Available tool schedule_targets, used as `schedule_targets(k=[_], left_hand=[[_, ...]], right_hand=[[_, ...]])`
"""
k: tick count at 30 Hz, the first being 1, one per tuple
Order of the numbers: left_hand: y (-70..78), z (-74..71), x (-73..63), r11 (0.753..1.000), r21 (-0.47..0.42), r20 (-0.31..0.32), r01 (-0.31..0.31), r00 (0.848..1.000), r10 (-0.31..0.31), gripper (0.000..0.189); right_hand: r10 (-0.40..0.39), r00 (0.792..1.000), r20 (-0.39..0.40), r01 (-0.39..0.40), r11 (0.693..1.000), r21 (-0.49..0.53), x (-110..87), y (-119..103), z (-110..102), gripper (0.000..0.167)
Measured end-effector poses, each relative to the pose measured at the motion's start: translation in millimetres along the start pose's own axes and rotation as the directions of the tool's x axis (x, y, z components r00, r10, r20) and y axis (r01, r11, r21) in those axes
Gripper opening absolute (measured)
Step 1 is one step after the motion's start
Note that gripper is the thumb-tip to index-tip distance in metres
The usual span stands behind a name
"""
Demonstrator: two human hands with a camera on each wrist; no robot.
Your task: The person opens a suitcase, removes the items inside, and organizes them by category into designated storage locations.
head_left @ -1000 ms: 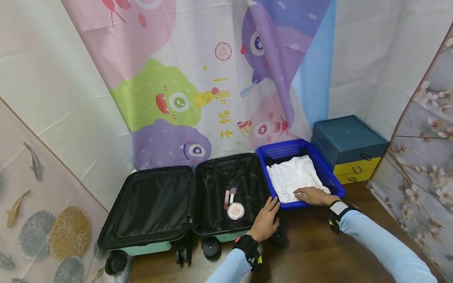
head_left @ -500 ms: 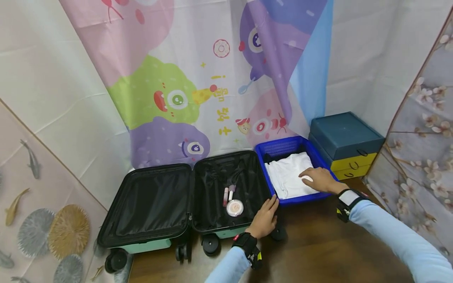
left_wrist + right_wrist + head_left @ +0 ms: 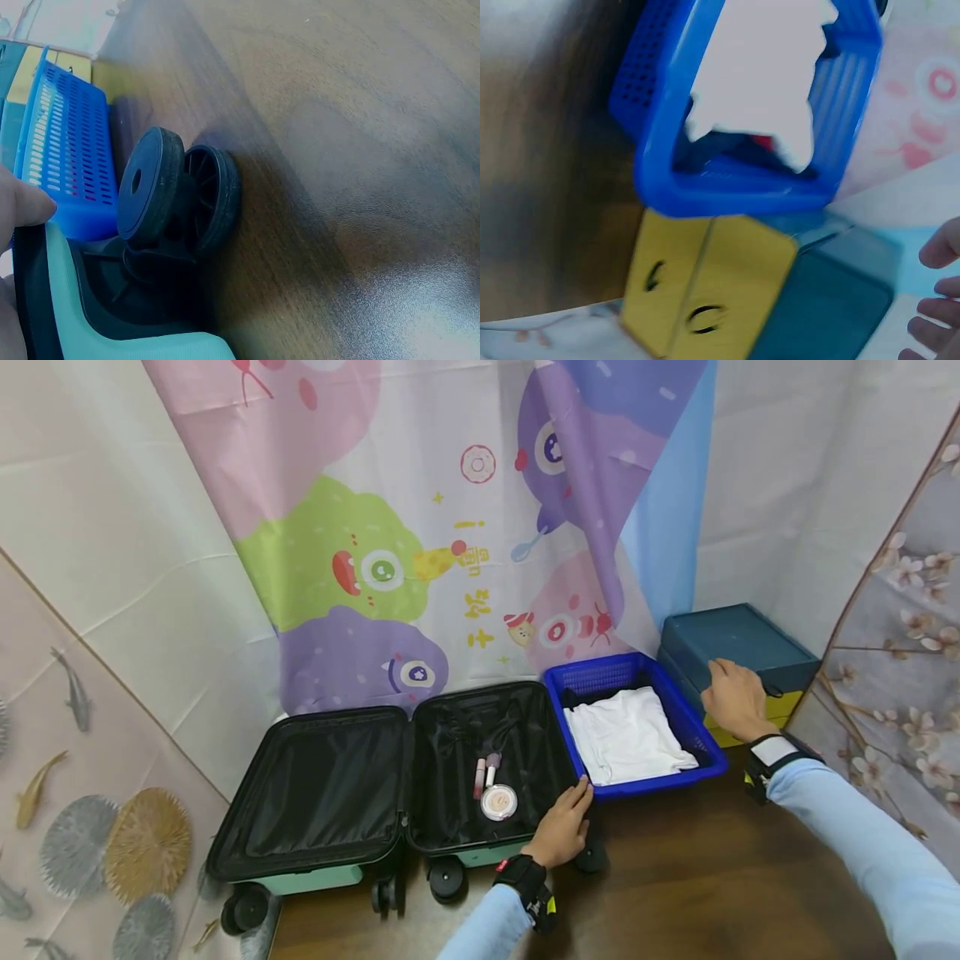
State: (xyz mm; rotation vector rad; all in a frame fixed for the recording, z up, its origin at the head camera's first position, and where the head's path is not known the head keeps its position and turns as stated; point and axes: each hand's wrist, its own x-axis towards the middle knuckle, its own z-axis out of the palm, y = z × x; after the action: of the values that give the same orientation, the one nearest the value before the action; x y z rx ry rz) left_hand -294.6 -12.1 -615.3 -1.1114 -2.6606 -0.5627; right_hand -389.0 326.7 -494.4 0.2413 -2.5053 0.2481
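Observation:
My left hand (image 3: 558, 828) rests on the front right corner of an opened suitcase (image 3: 491, 852), its fingertips beside a blue basket (image 3: 701, 770). In the left wrist view, a finger (image 3: 30, 204) touches the suitcase rim above the black wheels (image 3: 154, 187). The basket holds a folded white garment (image 3: 630, 735) over darker cloth. My right hand (image 3: 735, 700) hovers in front of stacked teal and yellow boxes (image 3: 750, 647), holding nothing; its fingers (image 3: 934, 330) look loose and spread in the right wrist view.
Inside the suitcase's right half lie a round compact (image 3: 498, 802), a pink tube (image 3: 479, 779) and a small brush (image 3: 492, 768). The left half (image 3: 322, 793) shows only black lining. Printed curtains (image 3: 360, 552) hang behind the wooden table (image 3: 660, 877).
My right hand has lifted off the white garment and moved right, out of the basket, to the stacked boxes. The left hand stays on the suitcase corner.

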Motion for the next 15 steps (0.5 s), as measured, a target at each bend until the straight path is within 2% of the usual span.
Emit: schedule_targets(k=[4, 7, 15], left_hand=[[-1.2, 1.2, -1.5, 1.0, -0.004, -0.007, 0.001, 1.0, -0.001, 0.059], [-1.5, 1.4, -2.9, 1.0, -0.008, -0.004, 0.01, 1.0, -0.01, 0.059], [-1.6, 4.2, -2.1, 0.999, 0.017, 0.014, 0.031, 0.999, -0.031, 0.059]], right_hand=[[0.063, 0.993, 0.1, -0.061, 0.998, -0.027, -7.5, 14, 4, 0.045], [0.086, 0.987, 0.137, -0.084, 0.996, -0.016, -12.2, 22, 10, 0.046], [0.102, 0.978, 0.182, -0.109, 0.994, 0.032, -14.5, 25, 8, 0.05]])
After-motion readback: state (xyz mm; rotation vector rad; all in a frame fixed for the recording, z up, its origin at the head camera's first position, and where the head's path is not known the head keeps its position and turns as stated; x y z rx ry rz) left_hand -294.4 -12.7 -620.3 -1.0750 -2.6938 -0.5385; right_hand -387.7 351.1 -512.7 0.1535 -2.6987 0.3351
